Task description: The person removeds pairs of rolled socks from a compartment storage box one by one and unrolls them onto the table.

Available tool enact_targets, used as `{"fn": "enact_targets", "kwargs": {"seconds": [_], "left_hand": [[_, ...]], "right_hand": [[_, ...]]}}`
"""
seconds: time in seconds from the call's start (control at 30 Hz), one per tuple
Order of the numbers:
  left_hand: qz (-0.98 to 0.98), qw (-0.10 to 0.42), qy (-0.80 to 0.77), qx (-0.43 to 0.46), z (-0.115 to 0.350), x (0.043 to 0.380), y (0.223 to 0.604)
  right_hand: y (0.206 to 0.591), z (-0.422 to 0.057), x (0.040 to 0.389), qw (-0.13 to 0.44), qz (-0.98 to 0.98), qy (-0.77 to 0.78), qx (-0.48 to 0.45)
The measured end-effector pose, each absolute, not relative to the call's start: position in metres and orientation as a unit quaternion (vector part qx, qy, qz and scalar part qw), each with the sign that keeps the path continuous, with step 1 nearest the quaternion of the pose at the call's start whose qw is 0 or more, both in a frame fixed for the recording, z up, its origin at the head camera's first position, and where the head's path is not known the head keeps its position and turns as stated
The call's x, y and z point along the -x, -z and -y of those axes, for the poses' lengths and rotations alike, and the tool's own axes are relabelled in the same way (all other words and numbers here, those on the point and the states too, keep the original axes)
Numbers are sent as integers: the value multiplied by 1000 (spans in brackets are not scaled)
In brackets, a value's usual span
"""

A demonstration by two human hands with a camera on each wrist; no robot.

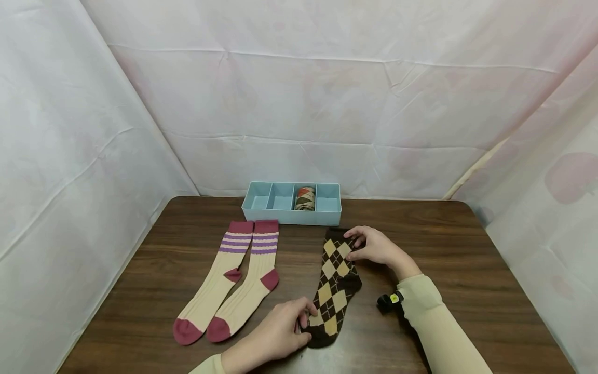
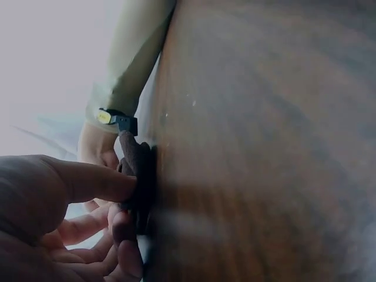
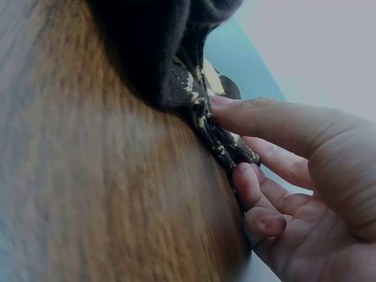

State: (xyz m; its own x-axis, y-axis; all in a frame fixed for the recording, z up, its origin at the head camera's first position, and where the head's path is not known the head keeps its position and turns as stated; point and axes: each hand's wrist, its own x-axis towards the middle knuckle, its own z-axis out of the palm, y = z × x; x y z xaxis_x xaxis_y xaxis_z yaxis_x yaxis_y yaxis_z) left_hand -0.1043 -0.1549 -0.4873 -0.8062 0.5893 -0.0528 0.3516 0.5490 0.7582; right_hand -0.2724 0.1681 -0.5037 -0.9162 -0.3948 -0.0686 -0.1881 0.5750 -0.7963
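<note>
A dark brown argyle sock (image 1: pixel 334 275) with tan and cream diamonds lies flat on the table, cuff towards the back. Layers show at its edge in the right wrist view; whether a second sock lies beneath, I cannot tell. At the toe, my left hand (image 1: pixel 282 327) pinches the edge between thumb and fingers; the dark fabric (image 2: pixel 141 176) shows close up in the left wrist view. My right hand (image 1: pixel 380 249) pinches the side near the cuff, thumb and fingertips on the patterned edge (image 3: pixel 202 111).
Left of the argyle sock lie two cream socks (image 1: pixel 249 291) with maroon toes, heels and cuffs and purple stripes, side by side. Behind stands a light blue divided box (image 1: pixel 291 217); a rolled patterned sock (image 1: pixel 306 199) sits in its third compartment from the left. White cloth walls (image 1: pixel 299 104) surround the wooden table (image 1: pixel 467 270).
</note>
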Motion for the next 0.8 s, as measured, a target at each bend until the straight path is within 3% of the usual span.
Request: {"fn": "enact_targets", "kwargs": {"seconds": [0.8], "left_hand": [[-859,146,-414,-262,152,110,488]], "right_hand": [[506,-176,273,115,-874,441,169]]}}
